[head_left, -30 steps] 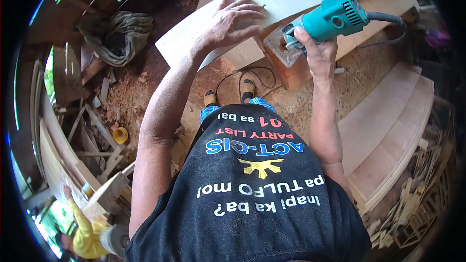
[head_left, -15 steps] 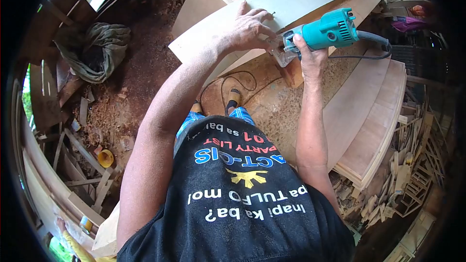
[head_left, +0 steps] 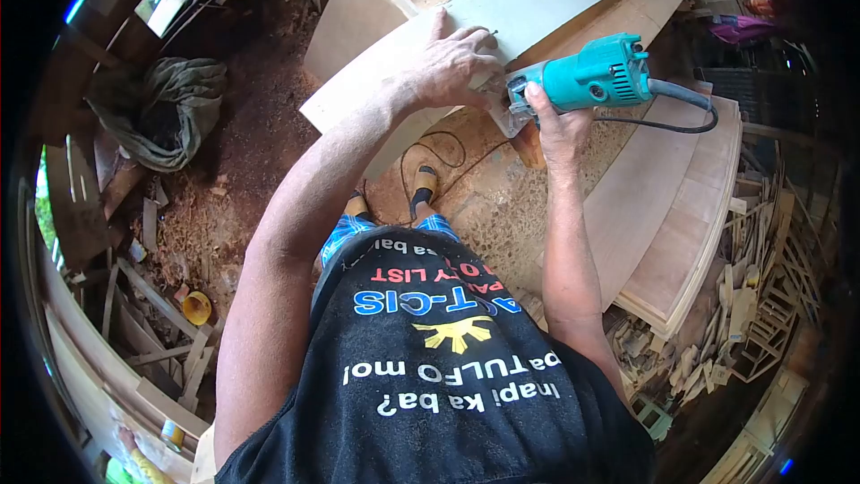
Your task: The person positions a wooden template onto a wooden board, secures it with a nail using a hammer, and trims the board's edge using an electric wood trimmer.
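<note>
My right hand (head_left: 560,121) is closed around the lower body of a teal trim router (head_left: 587,74), thumb on its near side. The router lies tilted nearly on its side, with its clear base (head_left: 512,116) toward my left hand and its cord running off to the right. My left hand (head_left: 452,67) rests on a pale curved board (head_left: 367,76) with its fingers spread. Its thumb side is close to the router base; whether they touch I cannot tell. A small nail-like piece stands up by the fingertips. The router's bit is hidden from view.
Stacked curved plywood panels (head_left: 667,224) stand at the right, above a heap of wood offcuts (head_left: 708,341). A grey-green cloth or sack (head_left: 175,112) lies on the sawdust-covered floor at left. A dark cord loops near my feet. Another person's yellow sleeve (head_left: 148,466) shows at bottom left.
The whole view has shifted slightly, so the board, router and hands sit a little lower and further left. Both hands keep nearly the same places and my right hand still holds the router.
</note>
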Available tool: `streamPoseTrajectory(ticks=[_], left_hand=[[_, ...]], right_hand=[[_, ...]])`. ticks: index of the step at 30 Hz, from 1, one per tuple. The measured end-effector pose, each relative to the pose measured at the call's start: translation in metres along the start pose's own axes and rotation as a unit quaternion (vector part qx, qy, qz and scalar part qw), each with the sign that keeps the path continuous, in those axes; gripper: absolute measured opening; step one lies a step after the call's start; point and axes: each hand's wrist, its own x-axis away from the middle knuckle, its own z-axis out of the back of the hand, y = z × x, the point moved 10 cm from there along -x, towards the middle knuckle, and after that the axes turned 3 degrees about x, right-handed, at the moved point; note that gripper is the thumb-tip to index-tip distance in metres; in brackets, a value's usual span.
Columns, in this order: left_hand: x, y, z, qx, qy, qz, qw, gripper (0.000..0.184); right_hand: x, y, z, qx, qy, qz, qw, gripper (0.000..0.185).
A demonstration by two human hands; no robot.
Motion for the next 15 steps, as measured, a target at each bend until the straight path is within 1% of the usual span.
streamPoseTrajectory(ticks=[3,4,6,8,11,12,13,15], left_hand=[[-0.002,-0.003,-0.001,0.001,-0.009,0.025,1.0,0.06],[-0.003,-0.003,-0.001,0.003,-0.007,0.025,1.0,0.062],[-0.003,-0.004,-0.003,0.003,-0.007,0.024,1.0,0.066],[-0.002,-0.004,-0.004,-0.005,0.014,0.031,0.999,0.064],[0.001,-0.004,-0.001,-0.016,0.03,0.03,0.999,0.063],[0.003,0.001,0.003,-0.018,0.035,0.028,0.999,0.063],[0.012,0.002,0.009,0.02,0.054,0.047,0.997,0.063],[0.034,-0.005,0.034,0.093,0.1,0.089,0.987,0.064]], right_hand=[[0.001,0.007,0.0,-0.019,0.008,0.001,1.0,0.067],[0.001,0.001,-0.001,-0.018,-0.001,0.002,1.0,0.068],[0.0,0.01,0.001,-0.026,0.012,0.016,0.999,0.069],[-0.001,0.018,0.003,-0.023,0.022,0.026,0.999,0.069],[-0.002,0.024,0.003,-0.022,0.011,0.012,1.0,0.068],[-0.004,0.019,0.002,-0.031,0.001,0.03,0.999,0.067],[-0.003,0.019,0.006,-0.056,0.011,0.019,0.998,0.066],[-0.008,0.016,0.008,-0.132,-0.022,0.014,0.991,0.065]])
